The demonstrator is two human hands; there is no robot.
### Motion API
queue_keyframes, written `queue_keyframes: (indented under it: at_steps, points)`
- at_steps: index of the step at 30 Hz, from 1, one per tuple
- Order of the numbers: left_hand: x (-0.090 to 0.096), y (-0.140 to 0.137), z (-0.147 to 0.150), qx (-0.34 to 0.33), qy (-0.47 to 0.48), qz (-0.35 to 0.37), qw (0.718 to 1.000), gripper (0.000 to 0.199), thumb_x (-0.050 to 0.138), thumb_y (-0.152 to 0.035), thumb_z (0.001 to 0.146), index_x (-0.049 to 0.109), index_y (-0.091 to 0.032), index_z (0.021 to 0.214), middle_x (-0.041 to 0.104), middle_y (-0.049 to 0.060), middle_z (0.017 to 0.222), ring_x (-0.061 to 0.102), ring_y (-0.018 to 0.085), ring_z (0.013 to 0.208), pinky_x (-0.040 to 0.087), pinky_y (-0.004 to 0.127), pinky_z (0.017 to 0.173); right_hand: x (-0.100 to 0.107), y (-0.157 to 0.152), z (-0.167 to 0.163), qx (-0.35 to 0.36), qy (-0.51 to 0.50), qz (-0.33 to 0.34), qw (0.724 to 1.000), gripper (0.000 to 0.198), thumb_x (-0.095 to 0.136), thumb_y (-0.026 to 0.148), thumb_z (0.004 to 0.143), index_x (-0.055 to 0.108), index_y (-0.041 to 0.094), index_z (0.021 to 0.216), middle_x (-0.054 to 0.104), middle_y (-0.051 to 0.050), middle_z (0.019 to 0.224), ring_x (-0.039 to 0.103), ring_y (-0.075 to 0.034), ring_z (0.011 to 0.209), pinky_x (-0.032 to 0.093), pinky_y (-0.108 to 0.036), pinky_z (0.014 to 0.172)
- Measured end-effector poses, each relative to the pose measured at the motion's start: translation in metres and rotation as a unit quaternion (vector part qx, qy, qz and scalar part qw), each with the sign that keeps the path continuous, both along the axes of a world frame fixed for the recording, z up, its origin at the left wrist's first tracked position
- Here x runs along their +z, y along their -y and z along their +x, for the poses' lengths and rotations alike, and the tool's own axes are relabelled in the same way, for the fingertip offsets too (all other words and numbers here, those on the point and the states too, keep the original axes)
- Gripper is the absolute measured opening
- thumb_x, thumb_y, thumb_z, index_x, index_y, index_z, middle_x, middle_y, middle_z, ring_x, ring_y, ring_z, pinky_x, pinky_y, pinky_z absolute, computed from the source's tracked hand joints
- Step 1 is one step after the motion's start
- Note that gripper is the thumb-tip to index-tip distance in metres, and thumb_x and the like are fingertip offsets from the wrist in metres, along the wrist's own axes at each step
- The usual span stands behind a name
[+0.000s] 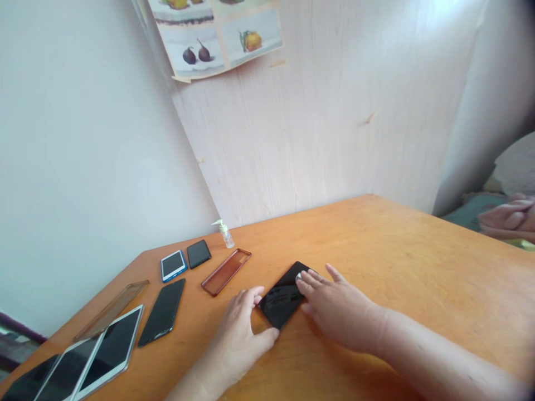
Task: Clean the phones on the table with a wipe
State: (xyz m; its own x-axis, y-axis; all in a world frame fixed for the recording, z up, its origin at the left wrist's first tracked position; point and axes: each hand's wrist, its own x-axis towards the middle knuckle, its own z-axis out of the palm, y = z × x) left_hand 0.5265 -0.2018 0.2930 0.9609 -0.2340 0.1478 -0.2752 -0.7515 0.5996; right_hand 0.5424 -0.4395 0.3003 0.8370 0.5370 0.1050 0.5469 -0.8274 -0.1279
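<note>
Gripping the glossy black rectangular phone (pixel 281 301) with your left hand (pixel 237 328); your right hand (pixel 334 309) touches its screen, grip unclear; smooth orange wooden table (pixel 418 267), right edge well apart.

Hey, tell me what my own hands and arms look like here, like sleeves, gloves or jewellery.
Your left hand and right hand are both ungloved. No sleeve, watch or bracelet shows on the visible part of either forearm, and I see no rings, though some fingers are partly hidden. The nails are too small to judge for polish.
</note>
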Motion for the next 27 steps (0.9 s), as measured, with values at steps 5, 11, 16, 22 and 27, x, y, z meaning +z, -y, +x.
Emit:
queue_keyframes:
  at_steps: [5,11,16,22,27]
  points:
    - [0.0,0.0,0.0,0.0,-0.001,-0.001,1.0,0.062,0.069,-0.023,0.074,0.049,-0.021,0.132,0.058,0.01,0.127,0.054,0.027,0.121,0.042,0.043,0.104,-0.005,-0.004,0.001,-0.011,0.019,-0.002,1.0,0.051,0.04,0.032,0.099,0.05,0.004,0.141,0.044,-0.023,0.149,0.037,-0.038,0.14,0.018,-0.063,0.116]
    - [-0.002,0.0,0.001,0.007,0.01,-0.003,1.0,0.062,0.071,-0.022,0.071,0.05,-0.022,0.13,0.059,0.009,0.124,0.055,0.027,0.12,0.043,0.044,0.104,-0.001,-0.022,-0.017,0.138,-0.02,0.072,0.988,0.054,0.032,0.038,0.102,0.041,0.014,0.149,0.042,-0.015,0.153,0.034,-0.029,0.143,0.019,-0.056,0.119]
    - [0.001,0.001,-0.002,0.004,0.002,0.001,1.0,0.062,0.069,-0.024,0.074,0.048,-0.022,0.133,0.058,0.01,0.127,0.054,0.026,0.121,0.042,0.043,0.105,-0.011,-0.006,0.013,-0.028,0.007,0.035,0.999,0.05,0.038,0.033,0.1,0.048,0.011,0.143,0.043,-0.019,0.151,0.034,-0.034,0.143,0.016,-0.062,0.116]
    - [0.0,0.002,-0.002,0.004,0.003,0.0,1.0,0.063,0.069,-0.023,0.073,0.047,-0.021,0.133,0.058,0.01,0.125,0.054,0.026,0.121,0.042,0.044,0.105,-0.008,-0.015,0.005,0.035,-0.005,0.055,0.998,0.053,0.036,0.038,0.101,0.045,0.012,0.146,0.039,-0.017,0.154,0.029,-0.032,0.145,0.012,-0.062,0.117]
    - [-0.003,0.002,0.0,0.009,0.008,-0.007,1.0,0.064,0.07,-0.024,0.073,0.048,-0.02,0.132,0.057,0.01,0.126,0.054,0.026,0.12,0.042,0.041,0.105,-0.001,-0.023,-0.007,0.138,-0.054,0.099,0.984,0.052,0.031,0.041,0.102,0.039,0.023,0.15,0.039,-0.009,0.155,0.029,-0.027,0.146,0.008,-0.062,0.118]
